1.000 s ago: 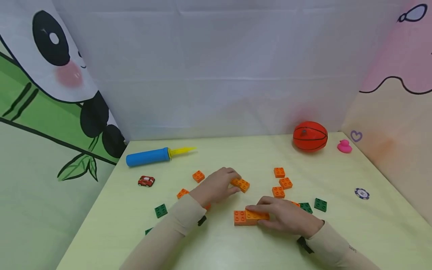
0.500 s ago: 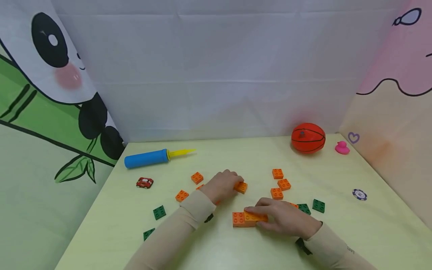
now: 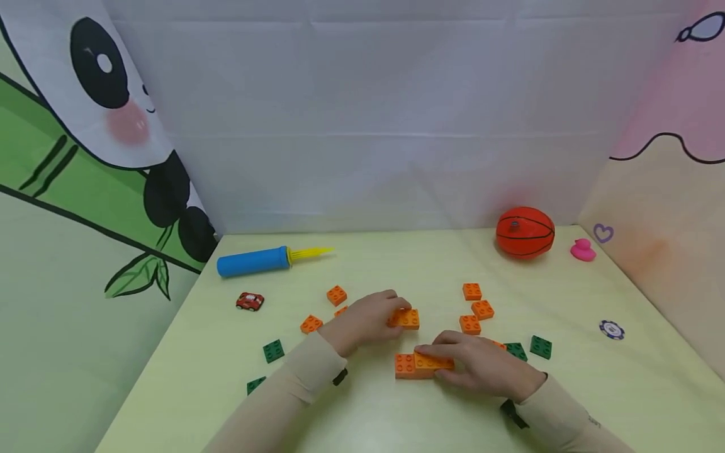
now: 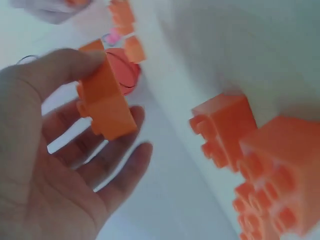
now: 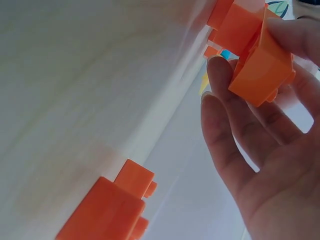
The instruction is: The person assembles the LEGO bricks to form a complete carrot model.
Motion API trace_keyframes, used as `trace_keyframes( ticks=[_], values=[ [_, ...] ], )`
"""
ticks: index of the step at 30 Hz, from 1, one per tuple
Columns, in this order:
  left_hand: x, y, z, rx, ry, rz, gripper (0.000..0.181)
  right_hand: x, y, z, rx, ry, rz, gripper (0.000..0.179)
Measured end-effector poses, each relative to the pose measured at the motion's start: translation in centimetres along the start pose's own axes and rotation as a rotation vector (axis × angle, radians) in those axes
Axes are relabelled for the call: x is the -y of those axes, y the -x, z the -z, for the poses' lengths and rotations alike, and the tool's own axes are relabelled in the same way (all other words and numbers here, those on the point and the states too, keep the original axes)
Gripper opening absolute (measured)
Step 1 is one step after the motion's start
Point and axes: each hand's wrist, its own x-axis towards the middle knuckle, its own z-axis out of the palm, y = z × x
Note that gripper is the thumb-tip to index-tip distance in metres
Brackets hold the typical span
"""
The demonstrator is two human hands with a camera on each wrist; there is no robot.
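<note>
With 12 o'clock at the table's [image 3: 362, 409] far edge, the two hands are apart from each other, each clamped on its own orange brick. The left hand [image 3: 370, 321] pinches the loose brick [image 3: 408, 319] between thumb and fingers; the brick lies at its 3 o'clock. I cannot tell whether that brick's underside meets the table.

The right hand [image 3: 481, 365], at the left hand's 4 o'clock, grips the top brick [image 3: 430, 362] with thumb and fingers, at its own 9 o'clock. The top brick sits over the 3 o'clock end of the bottom brick [image 3: 404, 367], leaving studs bare at the 9 o'clock end; whether it is pressed fully down I cannot tell. The loose brick is near this pair, towards 12 o'clock and apart from it, and at the right hand's 10 o'clock.

Three orange blocks [image 3: 483, 309] lie at the right hand's 12 o'clock, and two green blocks [image 3: 540, 346] between 2 and 3. From the left hand, more orange blocks [image 3: 337, 295] lie between 9 and 10, two green squares [image 3: 273, 351] past 8, a car [image 3: 250, 301] at 9 and a pump [image 3: 255, 262] at 10. The ball [image 3: 525, 233] is towards the right hand's 1 o'clock.
</note>
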Motion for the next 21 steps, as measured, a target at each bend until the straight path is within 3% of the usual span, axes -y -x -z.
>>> trace_keyframes(
  ticks=[5,8,14,21],
  values=[
    [-0.7,3.4,0.8,-0.011,0.086,-0.017,0.038,0.0,0.0,0.1,-0.006,0.001,0.005,0.045],
    [-1.1,4.6,0.5,0.003,0.111,-0.012,0.038,0.0,0.0,0.1,0.000,0.001,-0.006,0.045],
    [-1.6,5.4,-0.5,0.014,0.090,-0.041,0.039,0.1,0.0,0.1,-0.001,0.012,-0.021,0.046],
    [-1.7,5.9,-1.4,0.046,0.123,-0.010,0.041,0.1,0.0,0.1,0.000,-0.005,-0.011,0.046]
  ],
)
